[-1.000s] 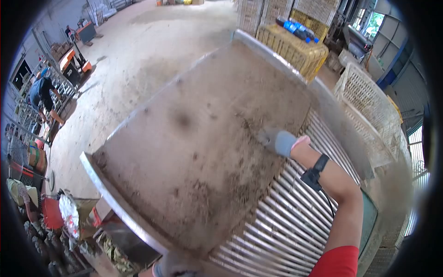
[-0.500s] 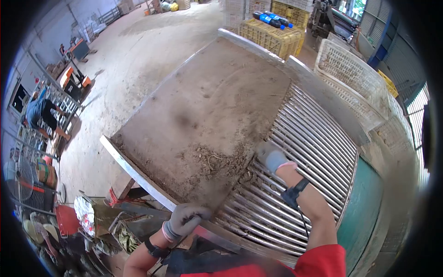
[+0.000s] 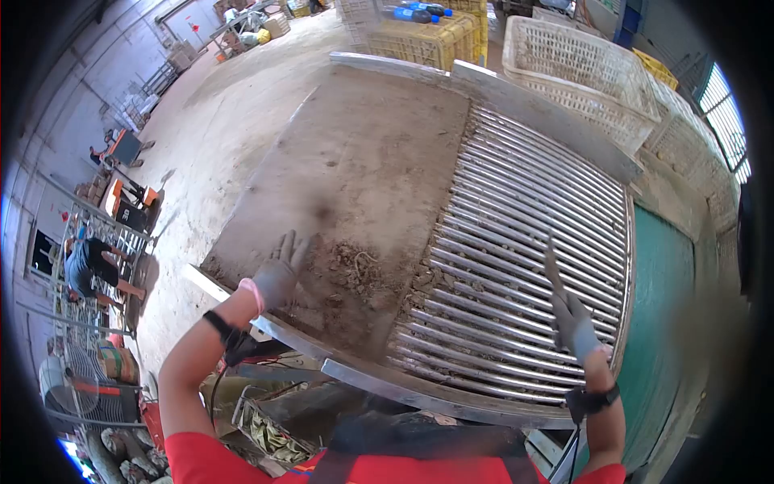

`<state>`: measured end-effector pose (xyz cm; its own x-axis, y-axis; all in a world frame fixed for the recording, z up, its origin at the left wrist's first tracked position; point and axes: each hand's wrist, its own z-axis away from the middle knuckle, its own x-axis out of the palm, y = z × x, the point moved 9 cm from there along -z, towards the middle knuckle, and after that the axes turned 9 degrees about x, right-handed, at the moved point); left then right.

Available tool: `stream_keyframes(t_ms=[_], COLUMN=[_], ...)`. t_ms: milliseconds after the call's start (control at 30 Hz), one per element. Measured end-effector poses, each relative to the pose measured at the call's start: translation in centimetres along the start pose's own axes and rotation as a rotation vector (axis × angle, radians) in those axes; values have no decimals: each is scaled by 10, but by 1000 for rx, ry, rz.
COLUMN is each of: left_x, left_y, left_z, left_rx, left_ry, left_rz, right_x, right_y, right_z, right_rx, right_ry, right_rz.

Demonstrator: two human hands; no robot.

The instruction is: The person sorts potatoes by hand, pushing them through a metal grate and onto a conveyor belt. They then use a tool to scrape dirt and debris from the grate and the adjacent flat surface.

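A large metal sorting table has a flat, dirt-caked plate (image 3: 355, 169) on its left half and a grid of metal rollers (image 3: 524, 242) on its right half. A small heap of soil and plant scraps (image 3: 355, 270) lies on the plate near the front edge. My left hand (image 3: 278, 270), in a grey glove, is flat and open on the plate just left of that heap. My right hand (image 3: 568, 310), also gloved, hovers open over the rollers near the front right corner, holding nothing.
White plastic crates (image 3: 580, 68) and a yellow crate (image 3: 419, 40) with blue bottles stand behind the table. A green panel (image 3: 657, 298) runs along the right side. Another person (image 3: 85, 266) bends by metal racks at far left. Clutter lies under the front edge.
My left hand let go of the table's front rim and came up onto the plate. My right hand left the scrap heap and moved right over the rollers. The view tilted downward.
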<state>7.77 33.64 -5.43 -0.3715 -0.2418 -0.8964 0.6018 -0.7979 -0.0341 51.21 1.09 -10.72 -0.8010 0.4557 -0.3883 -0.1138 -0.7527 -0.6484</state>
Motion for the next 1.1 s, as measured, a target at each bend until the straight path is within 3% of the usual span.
stream_keyframes(t_ms=[167,233,267,367,467,533,667,733,767,800,900,933,1000,1033,1100], left_x=[7,6,7,18,0,-1,10,23,27,24,-27,-29,-39,-42,-30], left_y=[54,81,94,119,164,202,293,339,361,374,379,344,225,177,125], left_z=[-57,-72,-79,-103,-109,-116,-129,-137,-136,-132,-110,-117,-137,-131,-108], left_rx=[388,412,419,454,524,549,712,735,760,781,963,881,303,104,-129], left_ry=[-83,-40,-17,92,232,181,324,252,211,174,231,342,343,194,88], left_rz=[-167,-153,-144,-289,-13,19,127,175,377,577,493,296,300,114,-125], right_x=[-99,-130,-140,-160,-159,-149,-136,-139,-138,-139,-142,-142,-134,-130,-117], right_y=[143,168,179,216,260,286,270,275,278,273,267,249,236,228,188], right_z=[19,36,47,50,40,30,25,17,16,15,7,7,-6,-10,-8], right_rx=[115,76,184,194,290,318,346,332,329,305,265,218,64,-15,2], right_ry=[180,281,321,330,328,289,101,80,65,54,78,41,-22,-51,-98], right_rz=[-208,-229,-270,-374,-375,-375,-408,-403,-400,-395,-461,-456,-415,-393,-268])
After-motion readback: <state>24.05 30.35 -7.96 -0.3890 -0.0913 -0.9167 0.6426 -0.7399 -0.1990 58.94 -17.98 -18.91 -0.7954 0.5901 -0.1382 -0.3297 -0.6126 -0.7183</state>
